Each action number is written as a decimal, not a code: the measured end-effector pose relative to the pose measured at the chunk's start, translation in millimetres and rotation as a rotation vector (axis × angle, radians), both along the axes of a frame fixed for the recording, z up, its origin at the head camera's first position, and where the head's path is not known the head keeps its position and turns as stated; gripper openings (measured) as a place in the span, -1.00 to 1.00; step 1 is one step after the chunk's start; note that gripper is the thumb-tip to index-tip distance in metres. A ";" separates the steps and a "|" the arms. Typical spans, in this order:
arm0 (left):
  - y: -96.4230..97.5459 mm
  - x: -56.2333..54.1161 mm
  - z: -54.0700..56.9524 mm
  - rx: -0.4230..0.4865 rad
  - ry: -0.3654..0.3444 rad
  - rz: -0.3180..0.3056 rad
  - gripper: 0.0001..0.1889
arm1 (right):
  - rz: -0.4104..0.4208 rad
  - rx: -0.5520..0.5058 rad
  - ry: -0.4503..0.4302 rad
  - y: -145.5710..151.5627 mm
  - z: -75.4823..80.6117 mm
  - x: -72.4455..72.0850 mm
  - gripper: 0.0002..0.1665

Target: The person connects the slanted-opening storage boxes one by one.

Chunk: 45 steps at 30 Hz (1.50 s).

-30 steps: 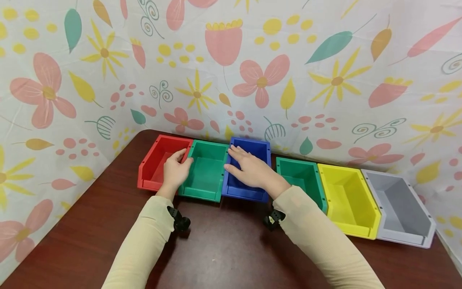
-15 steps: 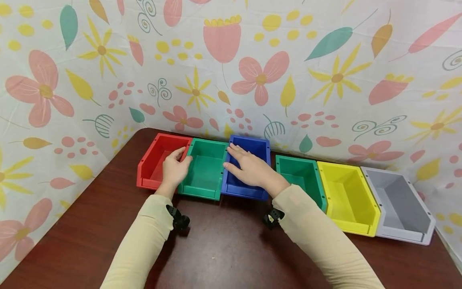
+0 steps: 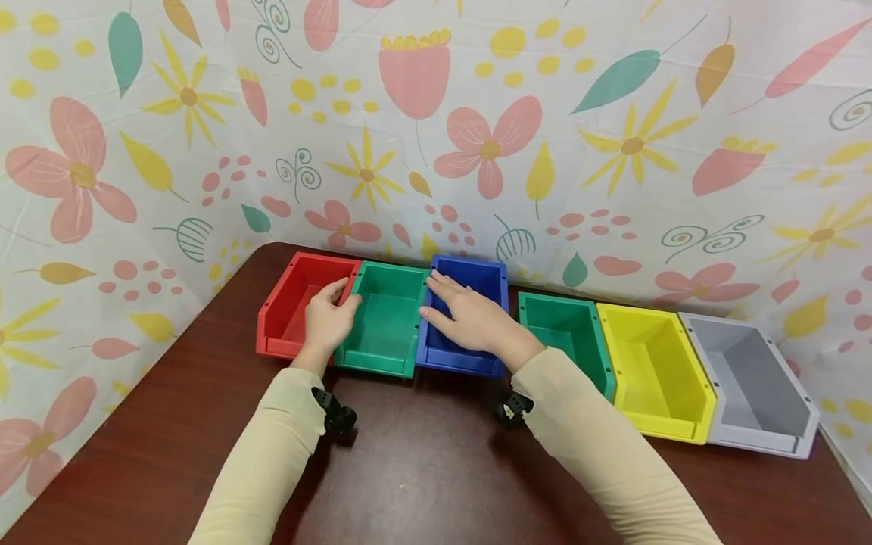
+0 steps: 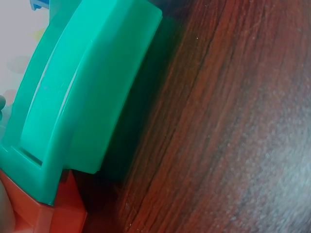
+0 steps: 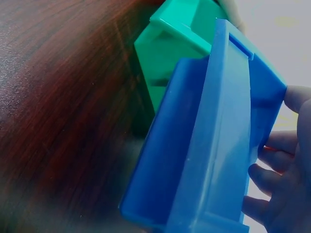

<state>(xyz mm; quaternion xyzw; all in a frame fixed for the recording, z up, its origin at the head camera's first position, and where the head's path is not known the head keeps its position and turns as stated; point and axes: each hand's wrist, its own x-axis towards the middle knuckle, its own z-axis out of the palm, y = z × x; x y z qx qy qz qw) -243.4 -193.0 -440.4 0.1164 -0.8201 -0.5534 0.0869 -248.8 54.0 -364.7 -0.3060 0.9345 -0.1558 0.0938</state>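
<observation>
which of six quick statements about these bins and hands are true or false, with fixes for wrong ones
1. The left hand is where the red bin meets a green bin. True.
2. There are two red bins. False: there is only one.
3. The right hand is over the blue bin. True.
4. The yellow bin stands beside the grey bin. True.
5. The grey bin is the farthest left. False: it is the farthest right.
6. The right hand is clenched in a fist. False: its fingers are extended.
</observation>
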 end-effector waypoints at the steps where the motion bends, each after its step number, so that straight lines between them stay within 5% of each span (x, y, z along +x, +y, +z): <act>1: -0.1 0.1 0.0 0.001 -0.001 -0.001 -0.47 | 0.000 -0.003 -0.002 -0.3 -0.6 0.3 -0.18; 15: 0.1 0.6 0.2 0.013 0.000 -0.004 -0.46 | -0.008 -0.013 -0.022 -1.4 -18.8 3.0 -0.17; 32: -0.2 -1.0 -1.8 0.022 0.001 -0.001 -0.46 | -0.019 -0.033 -0.013 -1.9 -22.8 6.7 -0.19; 45: 0.2 1.1 -4.2 0.028 -0.009 0.003 -0.47 | -0.120 -0.018 0.014 -10.3 -34.8 14.2 -0.23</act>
